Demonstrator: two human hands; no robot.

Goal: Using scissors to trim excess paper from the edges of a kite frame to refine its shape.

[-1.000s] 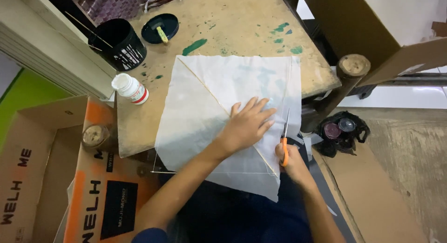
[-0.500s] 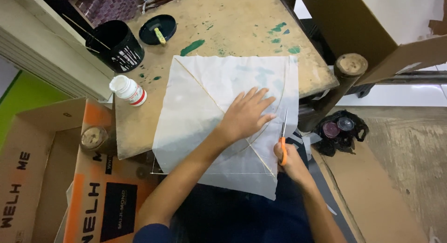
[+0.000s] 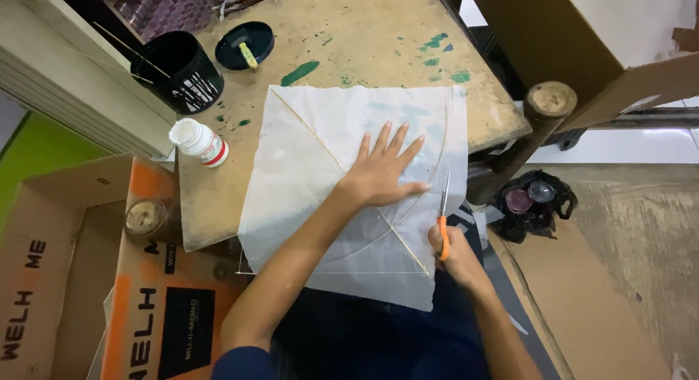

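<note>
A white sheet of thin paper (image 3: pixel 313 183) with thin sticks across it lies on a worn wooden table (image 3: pixel 364 45) and hangs over the near edge. My left hand (image 3: pixel 382 172) presses flat on the sheet, fingers spread. My right hand (image 3: pixel 451 249) grips orange-handled scissors (image 3: pixel 443 212) at the sheet's right edge, blades pointing away from me along that edge.
A black paint-streaked pot (image 3: pixel 175 74) with sticks, a dark dish (image 3: pixel 244 44) holding a brush and a white bottle (image 3: pixel 198 142) stand at the table's left. Cardboard boxes (image 3: pixel 87 263) sit lower left. A wooden post (image 3: pixel 542 114) and a black bag (image 3: pixel 531 202) are right.
The scissors and my right hand have crept forward along the sheet's right edge. My left hand has slid slightly farther up the sheet.
</note>
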